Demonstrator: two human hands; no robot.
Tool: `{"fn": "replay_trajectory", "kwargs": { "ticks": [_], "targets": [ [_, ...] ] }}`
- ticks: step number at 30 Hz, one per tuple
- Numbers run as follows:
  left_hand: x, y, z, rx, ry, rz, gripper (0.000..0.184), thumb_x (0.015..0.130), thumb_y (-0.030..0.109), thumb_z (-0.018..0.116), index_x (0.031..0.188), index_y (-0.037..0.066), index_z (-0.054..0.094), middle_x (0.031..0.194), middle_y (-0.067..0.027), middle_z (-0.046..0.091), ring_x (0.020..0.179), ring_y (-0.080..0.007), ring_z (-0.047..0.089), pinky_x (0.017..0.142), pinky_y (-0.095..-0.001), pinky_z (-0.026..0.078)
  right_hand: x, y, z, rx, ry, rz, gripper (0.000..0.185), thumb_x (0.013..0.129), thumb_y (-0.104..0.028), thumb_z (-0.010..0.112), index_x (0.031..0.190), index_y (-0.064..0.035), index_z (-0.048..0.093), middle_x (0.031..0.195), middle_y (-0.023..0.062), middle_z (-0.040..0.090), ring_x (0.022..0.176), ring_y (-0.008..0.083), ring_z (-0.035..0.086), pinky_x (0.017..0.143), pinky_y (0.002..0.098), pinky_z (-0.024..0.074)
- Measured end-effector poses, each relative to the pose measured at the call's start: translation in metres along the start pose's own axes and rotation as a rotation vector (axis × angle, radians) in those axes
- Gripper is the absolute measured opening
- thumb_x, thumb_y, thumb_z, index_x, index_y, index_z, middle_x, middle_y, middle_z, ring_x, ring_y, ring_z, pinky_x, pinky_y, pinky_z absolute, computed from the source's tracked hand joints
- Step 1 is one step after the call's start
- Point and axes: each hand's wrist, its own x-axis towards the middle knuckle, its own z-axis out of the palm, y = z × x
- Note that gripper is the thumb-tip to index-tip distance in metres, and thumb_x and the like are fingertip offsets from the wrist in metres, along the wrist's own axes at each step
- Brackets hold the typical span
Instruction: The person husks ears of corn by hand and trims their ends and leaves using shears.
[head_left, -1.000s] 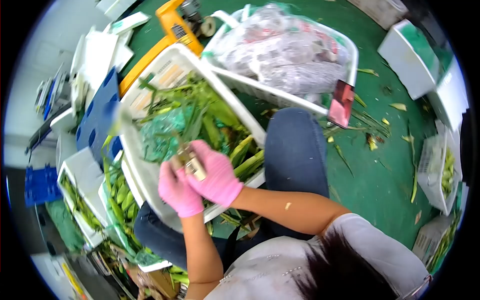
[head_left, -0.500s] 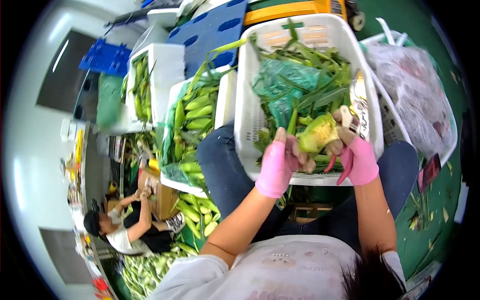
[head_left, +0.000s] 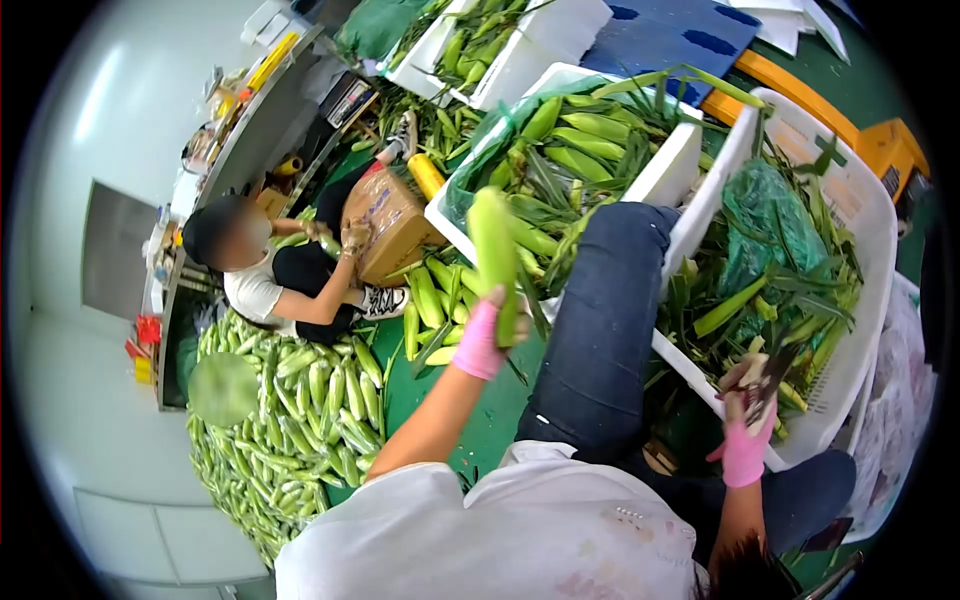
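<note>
My left hand (head_left: pixel 485 335), in a pink glove with bare fingertips, is wrapped round the lower end of a green corn cob in husk (head_left: pixel 494 245), held upright beside the foam box of corn (head_left: pixel 440 225). My right hand (head_left: pixel 750 415), gloved the same way, is closed round a dark-bladed cutting tool (head_left: pixel 773 375) at the near edge of the white basket (head_left: pixel 875 250). Green husks and leaves (head_left: pixel 830 300) and a crumpled green plastic bag (head_left: pixel 765 215) lie in that basket.
A co-worker in a black cap (head_left: pixel 290 265) sits at the left beside a cardboard box (head_left: pixel 385 225). A large heap of corn (head_left: pixel 290 430) covers the floor below them. Blue pallet (head_left: pixel 670 40) and yellow pallet jack (head_left: pixel 890 150) stand behind.
The view has swung left. My left hand has moved away from the basket and now holds a whole cob upright. My right hand stays by the basket with the tool.
</note>
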Motion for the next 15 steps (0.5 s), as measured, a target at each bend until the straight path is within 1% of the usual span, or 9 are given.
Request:
{"fn": "replay_trajectory", "kwargs": {
  "ticks": [1,3,5,7,10,11,12,14,15],
  "targets": [
    [-0.008,0.006,-0.027,0.345,0.329,0.125,0.050,0.090,0.041,0.072,0.123,0.007,0.057,0.094,-0.0083,0.067,0.071,-0.0184,0.062,0.065,-0.0315,0.054,0.001,0.008,0.000,0.224,0.109,0.198,0.048,0.090,-0.010,0.060,0.135,-0.0007,0.050,0.104,0.0081,0.060,0.095,0.0185,0.057,0.087,0.0346,0.0477],
    [-0.005,-0.012,-0.134,0.827,0.641,0.131,0.050,0.088,0.037,0.072,0.124,0.005,0.059,0.102,-0.0135,0.070,0.081,-0.0247,0.068,0.075,-0.0349,0.056,0.007,0.033,-0.011,0.441,0.168,0.280,0.055,0.097,-0.018,0.063,0.146,-0.0012,0.045,0.108,0.0054,0.062,0.098,0.0176,0.059,0.088,0.0348,0.0495],
    [-0.020,-0.042,-0.229,1.136,0.837,-0.121,0.053,0.084,0.035,0.071,0.127,0.005,0.060,0.109,-0.0182,0.072,0.095,-0.0312,0.071,0.086,-0.0371,0.055,0.014,0.054,-0.025,0.579,0.138,0.358,0.053,0.099,-0.021,0.063,0.145,-0.0015,0.046,0.109,0.0046,0.063,0.099,0.0187,0.059,0.089,0.0355,0.0488],
    [-0.037,-0.062,-0.284,1.327,0.913,-0.246,0.057,0.083,0.039,0.073,0.128,0.006,0.060,0.114,-0.0190,0.070,0.107,-0.0358,0.068,0.092,-0.0412,0.053,0.018,0.060,-0.027,0.649,0.144,0.394,0.051,0.099,-0.023,0.063,0.143,-0.0014,0.047,0.108,0.0044,0.062,0.099,0.0188,0.059,0.090,0.0357,0.0485],
    [0.004,-0.063,-0.305,1.537,1.055,-0.011,0.056,0.083,0.035,0.074,0.128,0.006,0.061,0.117,-0.0185,0.068,0.111,-0.0373,0.065,0.093,-0.0429,0.053,0.024,0.052,-0.024,0.710,0.136,0.450,0.049,0.099,-0.027,0.062,0.140,-0.0015,0.050,0.108,0.0047,0.062,0.099,0.0198,0.059,0.089,0.0382,0.0484],
    [0.024,-0.034,-0.259,1.595,0.909,0.304,0.048,0.084,0.024,0.073,0.127,0.006,0.061,0.118,-0.0183,0.066,0.110,-0.0381,0.063,0.094,-0.0440,0.052,0.027,0.053,-0.027,0.732,0.127,0.471,0.049,0.099,-0.027,0.062,0.139,-0.0015,0.050,0.109,0.0049,0.062,0.099,0.0201,0.059,0.089,0.0387,0.0484],
    [0.064,-0.012,-0.231,1.543,0.723,0.715,0.040,0.086,0.011,0.069,0.126,0.006,0.063,0.114,-0.0179,0.067,0.105,-0.0377,0.064,0.093,-0.0431,0.051,0.030,0.054,-0.031,0.782,0.063,0.479,0.048,0.100,-0.030,0.058,0.137,-0.0012,0.051,0.112,0.0068,0.062,0.103,0.0232,0.059,0.094,0.0424,0.0484],
    [0.131,0.039,-0.136,1.285,0.361,0.824,0.029,0.089,0.006,0.066,0.118,0.002,0.065,0.108,-0.0174,0.066,0.098,-0.0344,0.066,0.087,-0.0387,0.052,0.033,0.038,-0.018,0.831,0.068,0.499,0.049,0.100,-0.034,0.059,0.137,-0.0031,0.052,0.119,0.0092,0.061,0.112,0.0257,0.058,0.097,0.0442,0.0478],
    [0.158,0.055,-0.079,1.212,0.233,0.938,0.021,0.093,0.005,0.064,0.114,0.001,0.067,0.106,-0.0175,0.068,0.094,-0.0333,0.067,0.085,-0.0373,0.052,0.036,0.032,-0.015,0.858,0.077,0.504,0.050,0.099,-0.035,0.059,0.137,-0.0041,0.052,0.122,0.0104,0.061,0.116,0.0269,0.057,0.099,0.0450,0.0476]
  ]
}}
